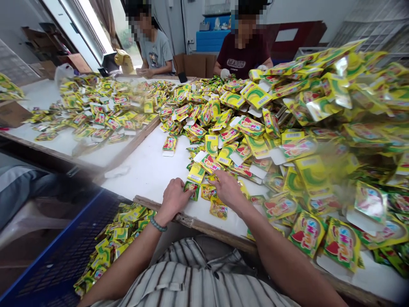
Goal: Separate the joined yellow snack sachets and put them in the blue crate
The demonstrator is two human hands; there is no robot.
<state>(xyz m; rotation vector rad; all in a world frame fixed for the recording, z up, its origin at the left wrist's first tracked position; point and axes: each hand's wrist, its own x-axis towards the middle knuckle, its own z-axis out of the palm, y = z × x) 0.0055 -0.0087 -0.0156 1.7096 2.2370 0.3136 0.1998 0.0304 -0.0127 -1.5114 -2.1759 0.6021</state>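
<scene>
My left hand (175, 197) is at the table's near edge, thumb and fingers closed on a small green sachet (192, 191). Just to its right, my right hand (227, 190) reaches down with bent fingers among small yellow sachets (208, 192). Its fingertips meet near one of them; what they grip is partly hidden. Another yellow sachet (218, 209) lies flat below that hand. Directly beyond my left hand sits a yellow box (196, 172) with a barcode. A box printed TUMS (209, 162) lies tilted behind my right fingers.
A large heap of yellow boxes (255, 96) rises at the right and back. Wooden strips (134, 147) edge the white table (140, 170). Below left stands a blue basket (60, 260) full of yellow packs. Two people (244, 53) (156, 49) sit across the table.
</scene>
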